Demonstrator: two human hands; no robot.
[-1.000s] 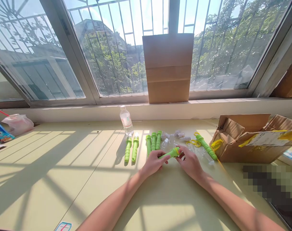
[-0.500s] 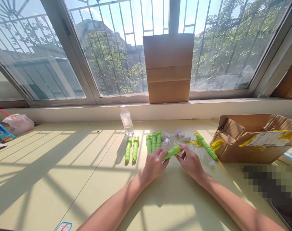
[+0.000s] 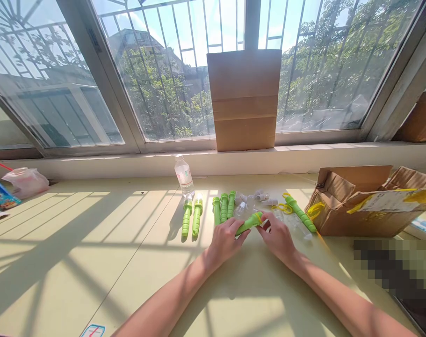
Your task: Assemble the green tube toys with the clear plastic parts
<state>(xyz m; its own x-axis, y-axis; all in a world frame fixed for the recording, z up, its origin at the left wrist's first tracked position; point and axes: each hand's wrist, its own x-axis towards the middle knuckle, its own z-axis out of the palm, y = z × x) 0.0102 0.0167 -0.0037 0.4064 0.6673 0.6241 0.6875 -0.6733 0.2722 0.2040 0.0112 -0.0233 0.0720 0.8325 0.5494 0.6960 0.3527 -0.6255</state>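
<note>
My left hand (image 3: 228,238) is closed around the body of a green ribbed plastic tube (image 3: 247,223), held tilted above the table. At the tube's upper right end, by its yellow-green rim, the fingers of my right hand (image 3: 276,234) pinch. Just beyond my left hand lie several similar green tubes (image 3: 224,206) side by side. Two more green tubes (image 3: 191,220) with clear tops rest farther left. Behind the held tube are clear plastic pieces (image 3: 241,209) and yellow loops (image 3: 285,207). Another green tube (image 3: 300,214) with a yellow loop slants at the right.
A water bottle (image 3: 184,175) stands behind the left pair. An open cardboard box (image 3: 370,217) with yellow tape sits at the right. A cardboard sheet (image 3: 246,100) leans against the window. At far left are a blue packet (image 3: 1,193) and a pinkish plastic-wrapped cup (image 3: 26,181).
Both hands stay on the green tube in nearly the same place. The whole view has shifted very slightly.
</note>
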